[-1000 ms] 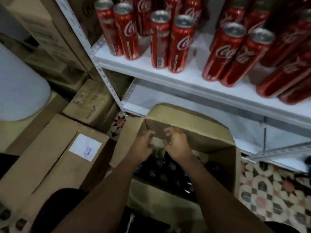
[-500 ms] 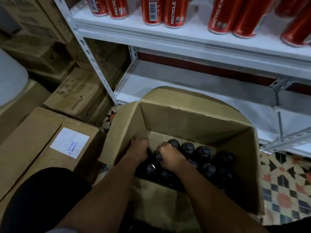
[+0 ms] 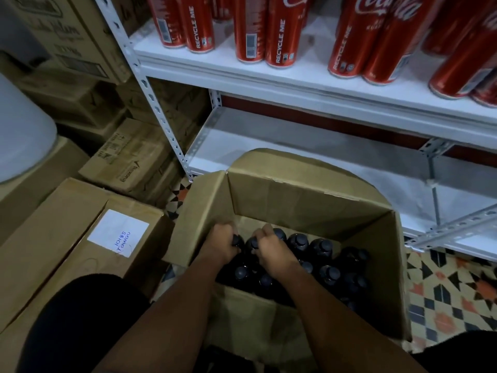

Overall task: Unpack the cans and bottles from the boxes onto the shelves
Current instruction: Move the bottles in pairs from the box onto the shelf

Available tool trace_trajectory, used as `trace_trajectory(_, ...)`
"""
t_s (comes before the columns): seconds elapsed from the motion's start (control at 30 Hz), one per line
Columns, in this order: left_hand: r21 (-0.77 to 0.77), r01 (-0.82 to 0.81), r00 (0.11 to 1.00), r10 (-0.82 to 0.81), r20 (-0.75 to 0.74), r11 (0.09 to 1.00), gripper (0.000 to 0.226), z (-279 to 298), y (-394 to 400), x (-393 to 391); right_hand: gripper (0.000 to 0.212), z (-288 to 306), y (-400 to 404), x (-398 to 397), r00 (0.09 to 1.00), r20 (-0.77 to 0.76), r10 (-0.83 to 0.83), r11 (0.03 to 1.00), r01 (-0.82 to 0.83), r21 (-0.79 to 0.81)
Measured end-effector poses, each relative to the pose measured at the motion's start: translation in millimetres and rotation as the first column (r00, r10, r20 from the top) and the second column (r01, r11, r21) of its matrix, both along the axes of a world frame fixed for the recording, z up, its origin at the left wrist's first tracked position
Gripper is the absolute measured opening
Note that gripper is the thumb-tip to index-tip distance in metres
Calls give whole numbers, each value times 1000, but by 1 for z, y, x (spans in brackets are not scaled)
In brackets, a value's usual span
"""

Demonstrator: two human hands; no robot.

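Stockroom floor, open box (image 3: pixel 309 200), bottles (image 3: pixel 320 246) upright, caps up, left hand (image 3: pixel 222 243) & right hand (image 3: pixel 271 249) each gripping a neck.

Both hands were down in the open box (image 3: pixel 301 200), left hand (image 3: pixel 221 244) and right hand (image 3: pixel 270 250) each apparently gripping a dark bottle (image 3: pixel 297 242) neck; red cans (image 3: pixel 279 36) stood on the far shelf (image 3: pixel 309 84).

I see a dim storeroom: patterned floor tiles (image 3: pixel 443 297), a white metal shelving frame (image 3: pixel 150 103), stacked closed cardboard cartons (image 3: pixel 67 238) at left.
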State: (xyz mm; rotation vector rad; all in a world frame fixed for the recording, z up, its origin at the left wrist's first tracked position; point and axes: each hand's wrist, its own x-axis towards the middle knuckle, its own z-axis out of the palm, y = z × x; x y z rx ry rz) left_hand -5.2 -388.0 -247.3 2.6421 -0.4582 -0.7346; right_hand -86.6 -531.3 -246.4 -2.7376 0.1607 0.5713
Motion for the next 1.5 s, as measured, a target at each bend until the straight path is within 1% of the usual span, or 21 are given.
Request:
trace_trajectory(0.13,-78,-43,998,46,32,996,31,66,5,0,40,60,-6,0,998,45,-44,996,41,75)
trace_trajectory(0.17,-101,-50,998,54,37,994,31,90,6,2,37,85,-8,1,995,56,-81,990,73,122)
trace_trajectory(0.2,-125,-52,997,58,45,991,31,113,7,3,34,110,-10,1,994,61,-94,988,86,132)
trace_trajectory(0.27,-178,-23,997,36,72,984,30,166,9,10,34,167,-12,6,992,89,-85,988,73,135)
trace_trajectory(0.33,-233,-5,995,27,92,972,29,223,10,18,33,225,-16,11,985,146,-87,982,60,180)
trace_trajectory(0.37,-258,4,993,26,114,966,29,265,9,22,32,267,-20,16,982,161,-99,977,66,201)
trace_trajectory(0.4,-290,6,989,38,146,957,29,288,9,24,32,291,-22,19,981,172,-86,980,53,189)
trace_trajectory(0.5,-427,14,982,68,178,904,30,384,5,34,42,386,-34,29,967,250,-50,992,19,127)
trace_trajectory(0.6,-505,58,983,39,179,861,31,476,0,48,44,470,-43,37,928,370,-50,990,-3,143)
trace_trajectory(0.7,-560,123,985,-35,166,820,35,554,-5,68,42,543,-49,47,885,444,-141,968,30,247)
trace_trajectory(0.77,-620,130,988,-52,142,774,38,601,-9,79,40,583,-53,54,844,493,-212,949,56,311)
trace_trajectory(0.83,-717,88,995,-27,96,692,41,643,-15,87,35,620,-59,63,786,551,-280,922,59,383)
trace_trajectory(0.9,-794,58,996,17,86,605,44,680,-25,93,36,657,-65,72,725,585,-364,883,68,465)
trace_trajectory(1.0,-866,56,992,67,103,496,45,716,-39,99,39,700,-73,85,648,603,-465,830,81,552)
trace_trajectory(1.07,-898,91,985,91,143,431,45,739,-51,100,38,726,-78,94,563,635,-529,789,51,612)
trace_trajectory(1.17,-920,162,967,131,220,356,45,772,-71,102,39,763,-85,112,422,698,-578,763,-25,646)
trace_trajectory(1.27,-933,202,955,153,255,299,45,800,-88,107,42,793,-90,126,318,724,-612,748,-64,661)
trace_trajectory(1.4,-939,235,945,168,281,249,43,816,-110,129,45,815,-104,145,255,746,-615,762,-54,646)
trace_trajectory(1.5,-934,253,948,125,291,254,42,815,-125,150,43,817,-116,160,232,727,-647,747,2,665)
